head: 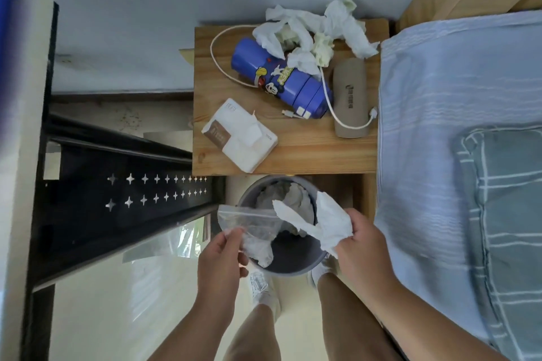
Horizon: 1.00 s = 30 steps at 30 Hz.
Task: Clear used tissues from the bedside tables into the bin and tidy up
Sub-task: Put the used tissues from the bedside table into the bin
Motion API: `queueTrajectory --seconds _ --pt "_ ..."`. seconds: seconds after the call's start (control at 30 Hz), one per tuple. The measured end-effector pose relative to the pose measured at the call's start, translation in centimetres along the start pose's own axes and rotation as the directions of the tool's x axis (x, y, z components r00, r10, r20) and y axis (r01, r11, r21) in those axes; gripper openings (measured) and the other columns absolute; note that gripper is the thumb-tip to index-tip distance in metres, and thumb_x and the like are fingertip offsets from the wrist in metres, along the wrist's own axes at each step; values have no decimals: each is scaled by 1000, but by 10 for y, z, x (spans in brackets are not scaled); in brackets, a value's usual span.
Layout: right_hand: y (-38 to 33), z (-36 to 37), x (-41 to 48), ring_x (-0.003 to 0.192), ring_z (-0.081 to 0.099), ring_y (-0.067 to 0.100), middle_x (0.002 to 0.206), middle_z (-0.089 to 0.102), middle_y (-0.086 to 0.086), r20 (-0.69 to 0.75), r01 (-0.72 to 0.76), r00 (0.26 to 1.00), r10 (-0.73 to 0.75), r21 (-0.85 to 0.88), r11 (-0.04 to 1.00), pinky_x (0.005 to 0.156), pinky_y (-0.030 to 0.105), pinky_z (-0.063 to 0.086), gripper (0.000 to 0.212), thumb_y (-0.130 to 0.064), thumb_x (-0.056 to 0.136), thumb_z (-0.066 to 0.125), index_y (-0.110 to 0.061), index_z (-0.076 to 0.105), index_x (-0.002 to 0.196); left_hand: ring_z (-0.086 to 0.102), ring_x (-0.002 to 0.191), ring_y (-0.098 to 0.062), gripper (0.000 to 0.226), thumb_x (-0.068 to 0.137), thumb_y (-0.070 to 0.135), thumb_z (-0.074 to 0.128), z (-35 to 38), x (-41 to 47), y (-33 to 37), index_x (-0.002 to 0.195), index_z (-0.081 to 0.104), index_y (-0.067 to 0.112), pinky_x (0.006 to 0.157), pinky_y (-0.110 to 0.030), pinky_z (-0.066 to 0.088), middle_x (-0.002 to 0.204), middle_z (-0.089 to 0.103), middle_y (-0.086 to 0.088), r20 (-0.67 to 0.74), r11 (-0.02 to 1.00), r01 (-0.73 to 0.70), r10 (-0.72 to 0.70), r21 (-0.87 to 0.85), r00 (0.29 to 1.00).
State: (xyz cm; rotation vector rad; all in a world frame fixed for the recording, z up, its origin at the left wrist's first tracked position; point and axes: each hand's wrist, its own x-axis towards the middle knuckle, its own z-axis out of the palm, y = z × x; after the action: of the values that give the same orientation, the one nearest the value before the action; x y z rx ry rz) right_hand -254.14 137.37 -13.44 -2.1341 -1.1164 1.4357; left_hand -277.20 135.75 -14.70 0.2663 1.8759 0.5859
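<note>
**Some tissues are in the bin, but a big pile is waiting**

My right hand (360,240) is curled round a white tissue (328,223) and grips it. My left hand (223,252) pinches a clear bag (249,223) between thumb and fingers. A white crumpled wad is at the bottom of the bag. I cannot tell if it is inside the bag or behind it.

Both hands are over the bin (281,272). The bin stands on the floor by my feet, just below the near edge of the worktop (308,152). There are white crumpled tissues in the bin, on its far side.

I think I am partway through. Some tissues are binned, and the one I hold only needs to drop.

A lot is left. A pile of tissues (311,32) lies along the far edge of the worktop, near the far right corner. Some of it rests on a blue bottle (278,79) that lies on its side in the middle. A white cable (214,50) loops round the bottle. A tissue pack (240,138) sits by the near left corner. A grey case (350,99) lies along the right edge, next to the bed (440,126).

After the pile is gone, I think the bottle and cable need tidying too.
</note>
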Motion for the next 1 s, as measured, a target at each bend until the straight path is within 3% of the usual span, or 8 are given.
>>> queueTrajectory --seconds 0.2,0.33,0.5,0.6,0.7,0.77,0.9,1.0 --pt "53 39 39 88 66 9 95 71 -20 120 -100 985 127 -211 972 63 23 46 17 -31 94 52 -43 58 104 57 63 -18 29 102 34 65 8 39 -58 87 74 12 60 -34 52 79 70 -2 41 974 89 -100 210 994" --pt "73 53 56 115 65 21 137 66 0 268 -116 933 240 -407 906 83 28 48 61 -33 94 61 -31 43 152 57 66 -19 26 105 34 62 18 65 -74 99 72 10 61 -32 50 87 71 -7 156 939 117 -175 324 972" --pt "74 49 59 130 59 23 148 60 1 302 -121 916 263 -416 901 103 36 50 61 -34 95 63 -28 43 153 65 77 -18 18 100 27 63 28 76 -70 116 69 27 67 -32 53 98 73 -6 252 914 116 -226 388 941" --pt "64 41 56 124 61 16 143 61 -3 271 -117 937 222 -355 928 93 25 48 56 -33 97 62 -29 46 150 70 88 -20 41 101 27 63 31 70 -61 142 59 31 63 -30 56 103 74 -1 216 891 79 -193 446 957" --pt "38 25 51 98 63 7 120 63 -13 246 -73 959 142 -273 959 75 16 47 58 -31 98 63 -32 43 152 69 78 -16 28 102 27 60 35 53 -47 128 72 25 62 -27 54 96 74 6 247 859 -53 -87 510 965" --pt "14 10 51 92 65 6 117 65 -15 220 -17 973 66 -218 976 80 24 52 55 -32 98 62 -33 44 150 66 75 -16 18 102 32 61 41 40 -26 105 77 26 70 -31 52 84 72 9 298 853 -133 -28 505 954" --pt "-45 -30 59 82 68 1 98 73 -12 127 180 978 -163 -141 973 76 22 53 34 -39 97 61 -40 60 131 58 71 -18 38 98 50 60 60 10 46 82 71 17 71 -42 52 69 59 6 420 806 -332 115 490 900" --pt "-93 -63 80 75 64 -1 88 72 -19 -2 338 940 -342 -133 932 69 12 48 18 -33 96 67 -41 69 111 61 64 -7 39 93 62 54 76 -4 112 79 71 30 73 -43 56 64 65 16 502 723 -553 326 414 801"
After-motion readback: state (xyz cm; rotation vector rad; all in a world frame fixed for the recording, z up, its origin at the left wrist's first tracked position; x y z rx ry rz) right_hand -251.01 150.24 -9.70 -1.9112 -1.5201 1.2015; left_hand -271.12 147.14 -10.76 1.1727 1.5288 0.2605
